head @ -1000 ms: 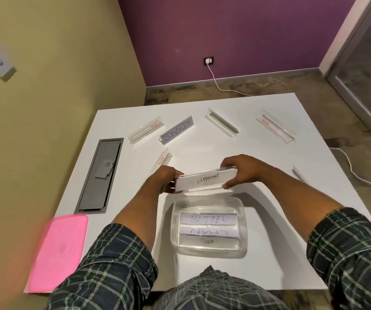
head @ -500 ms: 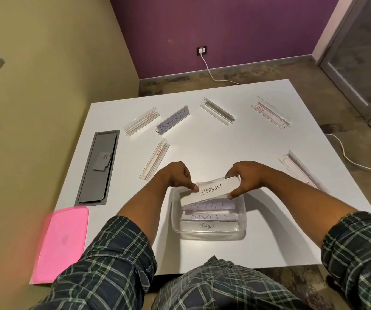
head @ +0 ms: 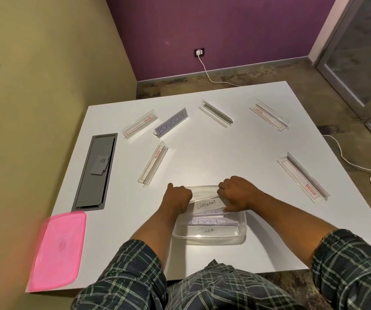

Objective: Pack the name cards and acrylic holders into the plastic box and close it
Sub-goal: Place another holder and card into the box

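A clear plastic box (head: 242, 237) sits near the table's front edge with name cards reading TIGER and CHAN inside. My left hand (head: 177, 199) and my right hand (head: 236, 193) each grip one end of the ELEPHANT name holder (head: 206, 205), which lies tilted inside the box's far half. The pink lid (head: 58, 250) rests at the front left corner. Loose on the table are a KOSAKSI holder (head: 171, 125) and several empty acrylic holders (head: 153, 166), (head: 304, 177), (head: 269, 114).
A grey cable hatch (head: 95, 173) is set into the table at the left. The yellow wall runs close along the left edge. A white cable (head: 356, 166) trails on the floor to the right.
Both hands have lowered the ELEPHANT holder from above the box's far rim down into the box. The camera has tilted, showing more of the table.
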`<act>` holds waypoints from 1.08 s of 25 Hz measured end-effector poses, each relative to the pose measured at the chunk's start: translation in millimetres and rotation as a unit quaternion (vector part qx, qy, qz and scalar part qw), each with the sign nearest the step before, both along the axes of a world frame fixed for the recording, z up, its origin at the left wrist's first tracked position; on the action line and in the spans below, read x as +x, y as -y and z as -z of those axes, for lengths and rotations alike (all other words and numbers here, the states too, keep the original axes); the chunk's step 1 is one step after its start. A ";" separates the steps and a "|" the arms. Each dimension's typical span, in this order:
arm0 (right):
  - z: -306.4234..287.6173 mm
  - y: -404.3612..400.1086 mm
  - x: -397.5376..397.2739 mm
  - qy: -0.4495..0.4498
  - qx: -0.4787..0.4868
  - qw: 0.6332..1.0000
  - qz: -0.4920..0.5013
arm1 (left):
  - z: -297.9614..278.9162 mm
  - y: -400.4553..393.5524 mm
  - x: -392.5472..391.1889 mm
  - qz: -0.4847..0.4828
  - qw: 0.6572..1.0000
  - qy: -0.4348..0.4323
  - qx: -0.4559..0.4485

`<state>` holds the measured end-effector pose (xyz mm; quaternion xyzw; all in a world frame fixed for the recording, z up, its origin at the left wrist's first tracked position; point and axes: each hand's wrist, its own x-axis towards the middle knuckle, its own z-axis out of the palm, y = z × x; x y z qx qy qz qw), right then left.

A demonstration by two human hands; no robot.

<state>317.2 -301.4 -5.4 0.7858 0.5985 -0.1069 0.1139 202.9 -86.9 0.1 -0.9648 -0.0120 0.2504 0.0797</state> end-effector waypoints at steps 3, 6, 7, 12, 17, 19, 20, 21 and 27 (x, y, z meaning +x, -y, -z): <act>8.9 -2.1 -7.8 0.022 -0.032 0.999 0.006 | 6.8 0.3 -6.0 0.013 0.999 0.009 0.030; 16.4 -2.8 -12.8 0.031 -0.058 0.998 0.016 | 11.3 -1.3 -9.1 0.024 0.999 0.016 0.041; 18.6 -3.6 -13.9 0.031 -0.066 0.997 0.018 | 13.0 -2.0 -9.0 0.030 0.998 0.020 0.044; 22.8 -4.5 -15.3 0.044 -0.085 0.995 0.004 | 19.9 -3.9 -7.1 0.039 0.998 0.021 0.046; 30.7 -3.1 -17.3 0.064 -0.077 0.995 -0.004 | 21.7 -3.8 -5.1 0.023 0.999 0.019 0.027; 33.2 -4.2 -18.4 0.063 -0.074 0.995 0.003 | 22.5 -2.8 -5.2 0.021 0.999 0.022 0.026; 34.1 -4.9 -19.4 0.062 -0.073 0.995 0.006 | 22.6 -2.3 -5.8 0.021 0.999 0.025 0.028; 35.0 -5.7 -20.1 0.061 -0.073 0.995 0.006 | 22.6 -1.8 -6.2 0.022 0.999 0.026 0.028; 24.6 -1.5 -17.0 0.051 -0.028 0.998 -0.016 | 19.7 -2.5 -9.7 0.043 0.997 0.065 -0.008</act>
